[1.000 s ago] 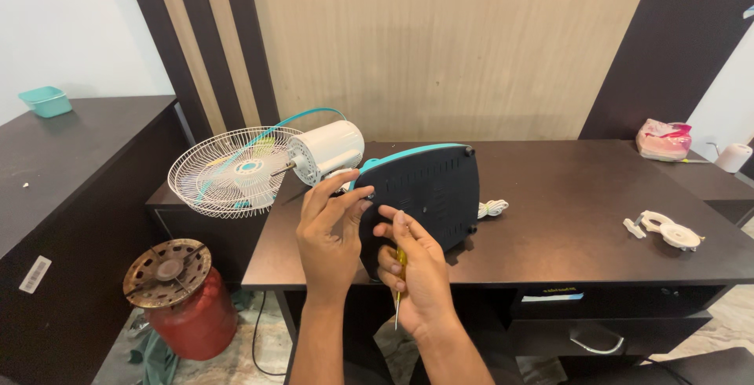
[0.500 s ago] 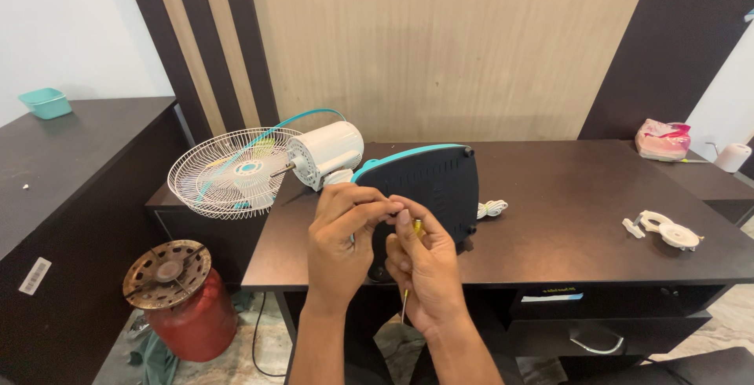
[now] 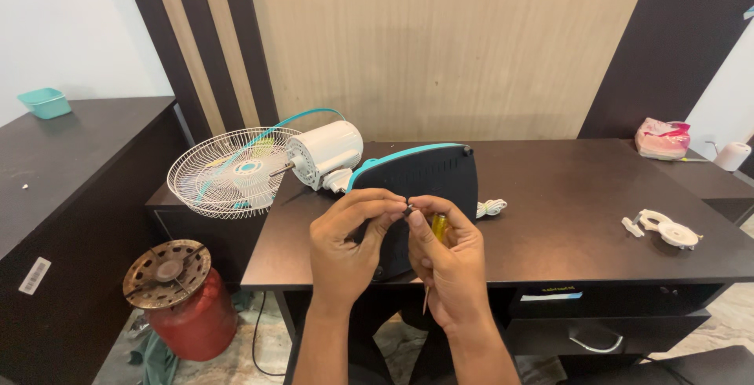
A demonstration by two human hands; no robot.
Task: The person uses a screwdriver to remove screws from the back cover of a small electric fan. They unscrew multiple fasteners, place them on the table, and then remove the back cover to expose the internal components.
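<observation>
A table fan lies on the dark desk (image 3: 565,212) with its dark blue, teal-edged base (image 3: 436,171) tipped up toward me. Its white motor housing (image 3: 326,152) and white wire grille (image 3: 228,171) point left past the desk edge. My left hand (image 3: 345,251) is in front of the base, thumb and forefinger pinched on a small dark screw (image 3: 408,209). My right hand (image 3: 454,271) meets it fingertip to fingertip. It holds a yellow-handled screwdriver (image 3: 440,226) against the palm, with the shaft pointing down.
The fan's white coiled cord (image 3: 492,208) lies right of the base and white plastic parts (image 3: 667,232) further right. A pink packet (image 3: 664,138) and white roll (image 3: 733,157) sit at the back right. A red gas cylinder (image 3: 184,310) stands on the floor left. A teal box (image 3: 45,102) rests on the side cabinet.
My left hand closed from open fingers into a pinch. Both hands rose and came together at the fingertips, and the screwdriver shifted up and right in my right hand.
</observation>
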